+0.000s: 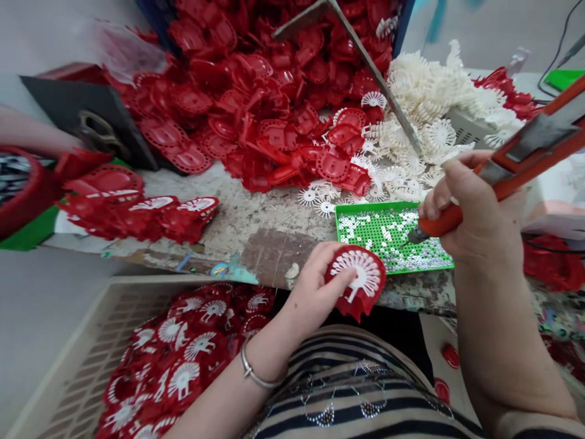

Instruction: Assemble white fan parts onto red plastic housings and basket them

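Note:
My left hand (315,286) is closed on a red plastic piece (373,292) with a white peacock-shaped insert on its face. The thumb presses on the white insert. In my right hand (475,213) is an orange hand tool (441,222) with a thin dark pointed tip, its long body rising to the upper right. That tip is over a green perforated tray (337,227) strewn with small shiny round pieces. I cannot tell whether the tip touches one. The red piece is held just in front of the tray's near left corner.
Red plastic pieces (256,116) pile up at the back, with white fan-shaped parts (425,97) beside them and a metal bar (375,73) above. Assembled red pieces (137,207) line the table at left. A pale crate (77,353) holds more below. Someone's arm (36,131) shows at far left.

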Demonstrator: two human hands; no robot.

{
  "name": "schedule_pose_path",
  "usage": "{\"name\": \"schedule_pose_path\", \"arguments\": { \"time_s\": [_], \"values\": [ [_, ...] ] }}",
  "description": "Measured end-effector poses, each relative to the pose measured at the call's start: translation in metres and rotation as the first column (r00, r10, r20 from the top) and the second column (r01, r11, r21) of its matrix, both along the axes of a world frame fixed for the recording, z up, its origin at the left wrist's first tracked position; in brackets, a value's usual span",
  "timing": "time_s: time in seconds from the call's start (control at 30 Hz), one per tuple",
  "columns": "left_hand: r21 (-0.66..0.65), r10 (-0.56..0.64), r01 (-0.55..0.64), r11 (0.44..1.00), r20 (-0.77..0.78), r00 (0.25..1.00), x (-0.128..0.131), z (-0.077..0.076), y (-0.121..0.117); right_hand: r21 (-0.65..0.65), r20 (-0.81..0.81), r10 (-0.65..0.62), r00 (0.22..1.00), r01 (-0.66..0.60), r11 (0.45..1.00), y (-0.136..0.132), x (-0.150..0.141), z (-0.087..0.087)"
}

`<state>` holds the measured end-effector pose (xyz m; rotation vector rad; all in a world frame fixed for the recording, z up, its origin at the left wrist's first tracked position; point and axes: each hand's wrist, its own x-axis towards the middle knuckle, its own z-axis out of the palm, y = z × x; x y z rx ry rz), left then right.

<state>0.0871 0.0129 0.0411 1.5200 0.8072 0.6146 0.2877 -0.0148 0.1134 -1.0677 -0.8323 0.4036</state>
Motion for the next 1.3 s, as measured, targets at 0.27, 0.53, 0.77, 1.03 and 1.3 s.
{"name": "schedule_pose_path", "arguments": {
  "time_s": [0.27, 0.53, 0.77, 1.03, 1.3],
  "values": [
    [0.15, -0.3, 0.298, 0.943, -0.008, 0.954, 0.025, 0.018, 0.0, 0.045, -0.036, 0.126, 0.991, -0.124, 0.991, 0.011, -0.025, 0.026],
    [0.175, -0.247, 0.241, 0.955, 0.018, 0.969, 0.029, 0.015, -0.001, 0.033, -0.029, 0.121, 0.992, -0.12, 0.992, 0.015, -0.034, 0.028],
    [0.169, -0.258, 0.251, 0.953, 0.02, 0.966, 0.028, 0.017, -0.002, 0.035, 0.014, 0.134, 0.991, -0.135, 0.99, 0.015, -0.037, 0.025],
    [0.14, -0.203, 0.202, 0.969, -0.002, 0.979, 0.03, 0.014, -0.003, 0.001, -0.013, 0.108, 0.994, -0.108, 0.994, 0.016, -0.038, 0.03],
    [0.084, -0.1, 0.101, 0.991, -0.017, 0.995, 0.023, 0.009, -0.002, 0.031, 0.022, 0.194, 0.981, -0.194, 0.98, 0.006, -0.031, 0.03]
  ]
}}
